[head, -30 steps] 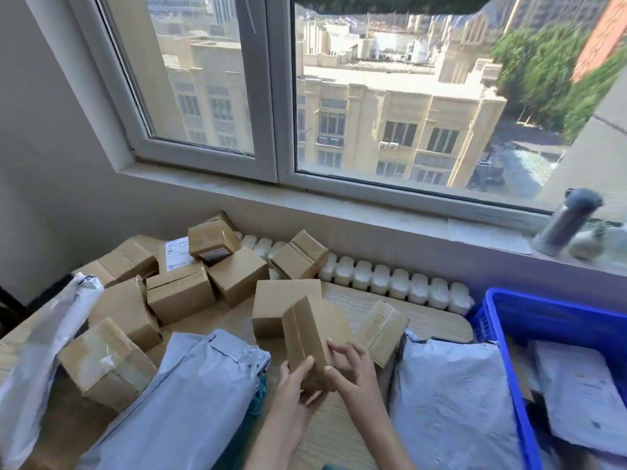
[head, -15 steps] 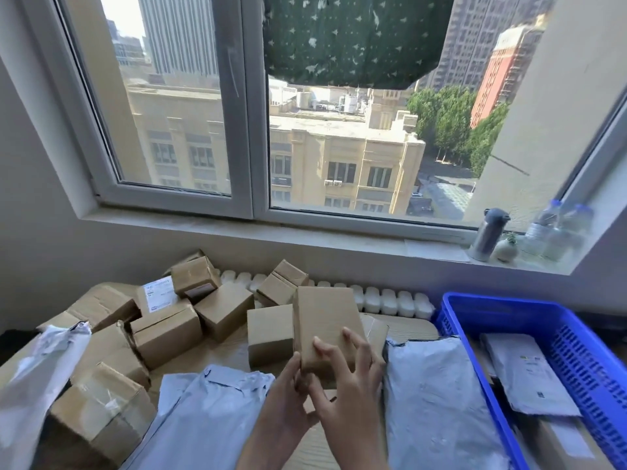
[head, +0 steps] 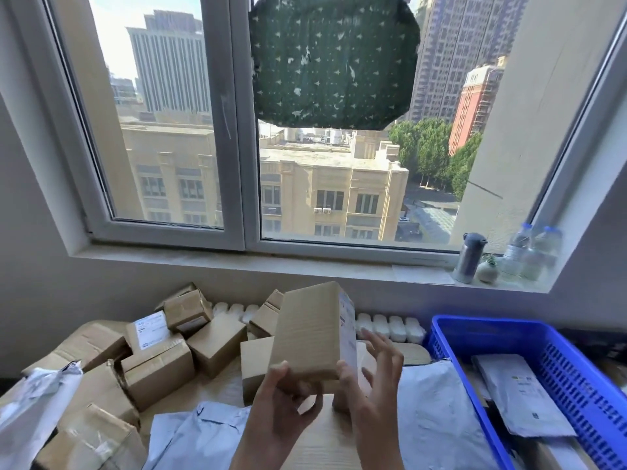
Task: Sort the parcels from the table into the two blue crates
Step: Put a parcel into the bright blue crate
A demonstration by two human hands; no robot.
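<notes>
I hold a tall brown cardboard box upright above the table, a white label showing on its right face. My left hand grips its bottom left corner. My right hand holds the lower right edge with thumb and palm, fingers spread behind the label side. A blue crate stands at the right with grey mailer bags lying inside. Several more cardboard boxes are piled on the left of the table, and grey poly mailers lie in front.
A window sill runs behind the table with a grey flask and water bottles at its right end. White bubble padding lies along the table's back edge. A silver mailer hangs at the far left.
Both hands have lifted the box up off the table and turned it so its labelled side faces right. My view has tilted upward toward the window.
</notes>
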